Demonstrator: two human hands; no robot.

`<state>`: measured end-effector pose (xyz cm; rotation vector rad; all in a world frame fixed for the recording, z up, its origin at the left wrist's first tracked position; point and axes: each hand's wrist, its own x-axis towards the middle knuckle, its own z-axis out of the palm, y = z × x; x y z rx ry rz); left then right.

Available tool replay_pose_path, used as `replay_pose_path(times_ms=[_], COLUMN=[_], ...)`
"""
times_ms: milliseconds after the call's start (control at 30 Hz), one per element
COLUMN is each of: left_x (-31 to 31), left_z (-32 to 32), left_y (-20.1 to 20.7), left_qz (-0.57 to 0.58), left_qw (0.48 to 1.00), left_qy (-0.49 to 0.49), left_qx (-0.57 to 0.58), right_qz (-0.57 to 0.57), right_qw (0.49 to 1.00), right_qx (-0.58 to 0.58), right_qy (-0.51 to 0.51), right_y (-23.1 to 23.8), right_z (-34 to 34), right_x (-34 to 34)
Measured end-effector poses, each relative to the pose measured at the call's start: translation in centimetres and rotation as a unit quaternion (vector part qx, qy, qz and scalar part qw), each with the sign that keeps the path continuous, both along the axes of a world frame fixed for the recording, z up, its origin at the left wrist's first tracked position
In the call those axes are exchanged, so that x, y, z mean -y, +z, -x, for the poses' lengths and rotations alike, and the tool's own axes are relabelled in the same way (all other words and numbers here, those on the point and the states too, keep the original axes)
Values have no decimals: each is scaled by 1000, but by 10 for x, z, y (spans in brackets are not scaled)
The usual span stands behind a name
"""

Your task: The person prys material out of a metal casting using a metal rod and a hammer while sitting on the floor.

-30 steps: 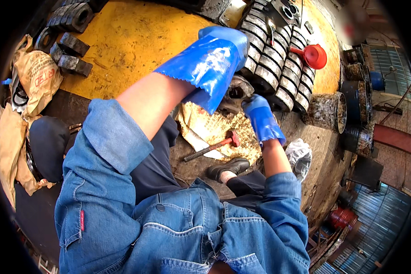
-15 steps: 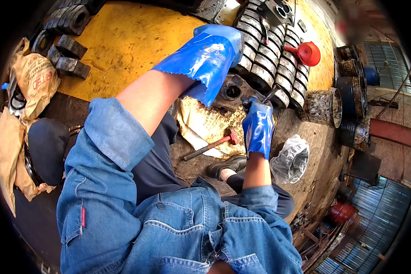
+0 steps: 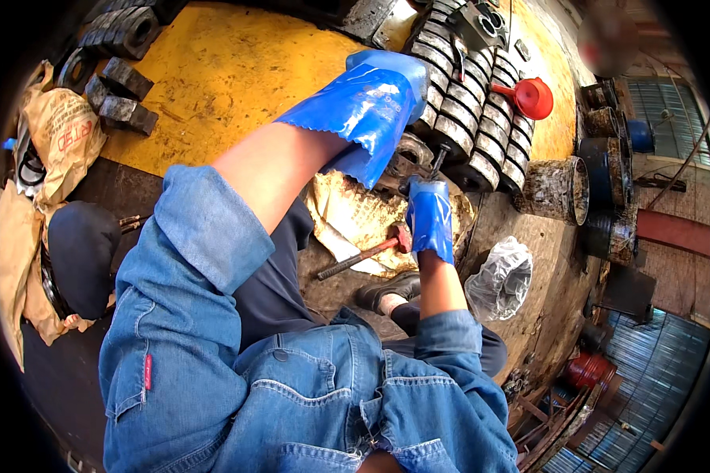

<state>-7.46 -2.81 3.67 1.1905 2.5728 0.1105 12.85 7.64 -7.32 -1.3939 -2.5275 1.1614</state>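
My left hand, in a loose blue rubber glove (image 3: 390, 83), reaches over a greasy metal block with a round hole (image 3: 410, 150). Its fingers are hidden behind the glove and wrist. My right hand (image 3: 430, 209), gloved in blue with dark fingertips, is closed at the near side of that block. From its grip a dark metal rod with a wider end (image 3: 440, 160) stands up, bolt-like in shape. Just below lies a hammer (image 3: 367, 251) with a red head, partly on stained paper sacking (image 3: 339, 209).
Rows of stacked dark metal rings (image 3: 457, 102) stand beyond my hands, with a red plastic ladle (image 3: 531, 98) on them. Grimy buckets (image 3: 556, 189) line the right side. Clear plastic bag (image 3: 501, 276) lies near my right forearm. Metal blocks (image 3: 126, 114) sit on the yellow sheet (image 3: 229, 71).
My right hand has moved slightly left, and the rod in it has swung more upright. My left glove has shifted a little to the right.
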Motion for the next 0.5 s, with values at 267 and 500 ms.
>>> replay_pose_path(times_ms=[267, 500], left_x=[2, 2], left_z=[6, 0], left_y=[-5, 5], left_qz=[12, -27], left_qw=[1000, 999], left_qy=[-18, 7], left_qx=[-5, 16], right_qz=[-72, 23], right_qw=[997, 996], right_qx=[23, -73], right_qy=[36, -35], right_y=[-60, -27], right_z=[8, 1], right_x=[-10, 25])
